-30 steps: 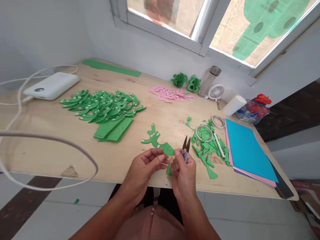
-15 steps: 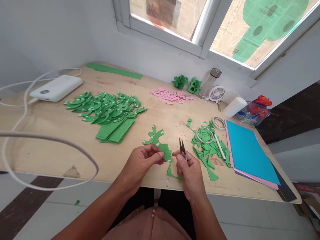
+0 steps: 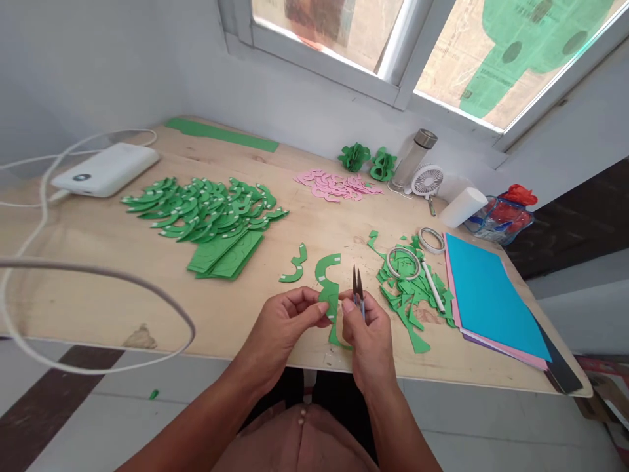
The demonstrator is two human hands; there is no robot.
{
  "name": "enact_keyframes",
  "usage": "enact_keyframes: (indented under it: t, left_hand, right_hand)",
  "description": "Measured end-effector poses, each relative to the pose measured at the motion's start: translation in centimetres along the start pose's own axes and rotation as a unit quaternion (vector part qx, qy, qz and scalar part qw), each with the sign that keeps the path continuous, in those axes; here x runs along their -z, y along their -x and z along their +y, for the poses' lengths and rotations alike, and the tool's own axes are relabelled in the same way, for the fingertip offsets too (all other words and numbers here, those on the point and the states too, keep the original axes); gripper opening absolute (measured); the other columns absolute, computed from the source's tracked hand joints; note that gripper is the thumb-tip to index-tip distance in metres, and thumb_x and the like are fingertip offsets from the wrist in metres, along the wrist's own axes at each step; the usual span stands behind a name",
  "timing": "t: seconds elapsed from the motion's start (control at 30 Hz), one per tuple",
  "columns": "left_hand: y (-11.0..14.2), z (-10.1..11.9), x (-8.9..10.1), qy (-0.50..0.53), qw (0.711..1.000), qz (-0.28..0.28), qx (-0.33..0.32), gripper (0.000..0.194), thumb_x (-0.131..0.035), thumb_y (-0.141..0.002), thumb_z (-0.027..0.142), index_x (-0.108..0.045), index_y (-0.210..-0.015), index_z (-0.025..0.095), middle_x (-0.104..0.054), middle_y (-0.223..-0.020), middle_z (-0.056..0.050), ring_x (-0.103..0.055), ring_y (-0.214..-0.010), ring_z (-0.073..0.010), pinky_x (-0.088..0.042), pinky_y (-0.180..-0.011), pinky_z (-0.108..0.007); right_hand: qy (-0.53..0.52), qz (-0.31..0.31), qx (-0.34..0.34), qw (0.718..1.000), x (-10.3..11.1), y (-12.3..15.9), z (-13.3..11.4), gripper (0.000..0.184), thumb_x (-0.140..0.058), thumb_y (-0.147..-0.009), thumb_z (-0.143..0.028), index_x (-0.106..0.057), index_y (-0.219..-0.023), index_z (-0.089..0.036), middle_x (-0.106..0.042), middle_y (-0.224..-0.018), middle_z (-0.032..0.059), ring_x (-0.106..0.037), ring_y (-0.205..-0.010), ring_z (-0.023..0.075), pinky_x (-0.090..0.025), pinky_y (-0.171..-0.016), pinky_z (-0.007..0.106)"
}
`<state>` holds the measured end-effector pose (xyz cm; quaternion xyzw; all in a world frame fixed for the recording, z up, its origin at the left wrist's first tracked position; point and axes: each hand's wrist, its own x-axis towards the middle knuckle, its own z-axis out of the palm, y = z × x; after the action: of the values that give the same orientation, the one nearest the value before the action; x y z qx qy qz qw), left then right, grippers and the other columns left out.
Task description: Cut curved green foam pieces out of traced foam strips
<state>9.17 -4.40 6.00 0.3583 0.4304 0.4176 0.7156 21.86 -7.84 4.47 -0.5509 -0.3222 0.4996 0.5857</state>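
Observation:
My left hand (image 3: 289, 321) pinches a curved green paper piece (image 3: 328, 282) with white tape tabs, held above the wooden table (image 3: 98, 295) near its front edge. My right hand (image 3: 366, 334) grips small thread snips (image 3: 357, 288), blades pointing up and nearly closed, right beside the paper. A small curved green cut-out (image 3: 293, 264) lies on the table just left of the held piece. A green offcut (image 3: 339, 339) hangs below my fingers.
A heap of green cut shapes (image 3: 206, 210) and green sheets (image 3: 226, 252) lie left of centre. Green scraps with tape rolls (image 3: 403, 262) and a pen (image 3: 432, 285) sit right, beside blue and pink sheets (image 3: 486, 295). Pink cut-outs (image 3: 337, 185), a fan (image 3: 426, 180), power bank (image 3: 105, 169) and cable (image 3: 98, 275) lie farther out.
A small curved green piece has come off the held paper and now lies on the table to the left. The snips' blades closed, and the held piece turned more upright.

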Motion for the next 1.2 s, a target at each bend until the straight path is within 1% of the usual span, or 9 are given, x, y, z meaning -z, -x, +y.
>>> enact_keyframes:
  t: [0.07,0.1,0.2,0.37,0.53,0.7,0.97,1.2]
  left_hand:
    - [-0.2,0.3,0.3,0.005,1.0,0.012,-0.009,0.015,-0.077,-0.066,0.028,-0.066,-0.068,0.018,-0.062,-0.068,0.003,-0.06,-0.065,-0.0123,-0.047,-0.07,-0.025]
    - [-0.3,0.5,0.4,0.006,1.0,0.016,-0.012,0.016,-0.077,-0.066,0.028,-0.066,-0.068,0.018,-0.062,-0.068,0.003,-0.06,-0.065,-0.0122,-0.047,-0.07,-0.025]
    - [-0.5,0.9,0.6,0.003,1.0,0.012,-0.016,0.017,-0.078,-0.066,0.028,-0.065,-0.068,0.017,-0.061,-0.066,0.003,-0.059,-0.064,-0.0122,-0.048,-0.069,-0.026]
    - [-0.5,1.3,0.4,-0.008,1.0,-0.001,-0.012,0.018,-0.077,-0.066,0.029,-0.065,-0.068,0.017,-0.064,-0.067,0.001,-0.06,-0.065,-0.0145,-0.051,-0.071,-0.03]
    - [-0.5,1.5,0.0,-0.009,1.0,-0.009,-0.006,0.02,-0.077,-0.066,0.031,-0.063,-0.068,0.016,-0.067,-0.067,-0.001,-0.064,-0.065,-0.0164,-0.053,-0.071,-0.032]
    - [-0.5,1.6,-0.3,-0.007,1.0,-0.015,-0.002,0.021,-0.078,-0.063,0.031,-0.062,-0.066,0.016,-0.067,-0.063,-0.001,-0.063,-0.059,-0.0152,-0.054,-0.068,-0.032]
    - [-0.5,1.7,-0.5,0.0,1.0,-0.008,-0.001,0.021,-0.078,-0.062,0.03,-0.062,-0.066,0.016,-0.068,-0.062,0.001,-0.064,-0.058,-0.0147,-0.053,-0.07,-0.031]
    - [-0.5,2.0,-0.7,-0.002,1.0,-0.011,-0.004,0.021,-0.079,-0.062,0.029,-0.063,-0.066,0.017,-0.068,-0.061,0.001,-0.063,-0.057,-0.0144,-0.053,-0.069,-0.031]
  right_hand:
    - [0.012,-0.032,0.001,0.999,0.6,0.4,-0.2,0.034,-0.063,-0.082,-0.049,-0.063,-0.094,-0.018,-0.034,-0.055,-0.0081,-0.025,-0.049,0.0087,-0.019,-0.044,0.021]
    - [0.023,-0.047,0.0,0.999,0.9,0.7,-0.2,0.036,-0.059,-0.085,-0.051,-0.063,-0.095,-0.017,-0.035,-0.054,-0.0078,-0.026,-0.05,0.0092,-0.02,-0.045,0.022]
    - [0.053,-0.068,-0.012,0.996,1.6,1.4,-0.4,0.04,-0.053,-0.088,-0.055,-0.063,-0.089,-0.016,-0.033,-0.052,-0.0078,-0.025,-0.049,0.0098,-0.02,-0.046,0.023]
    - [0.065,-0.087,-0.025,0.994,1.6,1.9,-0.2,0.042,-0.055,-0.085,-0.058,-0.063,-0.083,-0.017,-0.031,-0.051,-0.008,-0.023,-0.047,0.0094,-0.018,-0.044,0.023]
    - [0.05,-0.079,-0.023,0.995,1.3,2.0,0.0,0.04,-0.057,-0.084,-0.056,-0.063,-0.082,-0.017,-0.031,-0.05,-0.0084,-0.02,-0.047,0.0091,-0.018,-0.044,0.023]
    - [0.041,-0.073,-0.026,0.996,1.4,2.0,0.3,0.039,-0.059,-0.084,-0.055,-0.064,-0.082,-0.017,-0.031,-0.05,-0.0083,-0.021,-0.047,0.0092,-0.018,-0.043,0.022]
    - [0.042,-0.062,-0.022,0.997,1.3,2.0,0.3,0.038,-0.06,-0.083,-0.055,-0.065,-0.081,-0.017,-0.03,-0.05,-0.0085,-0.021,-0.047,0.009,-0.017,-0.043,0.023]
    - [0.046,-0.068,-0.021,0.996,1.2,1.9,0.1,0.039,-0.06,-0.082,-0.056,-0.064,-0.079,-0.017,-0.03,-0.05,-0.0086,-0.02,-0.047,0.0089,-0.017,-0.043,0.022]
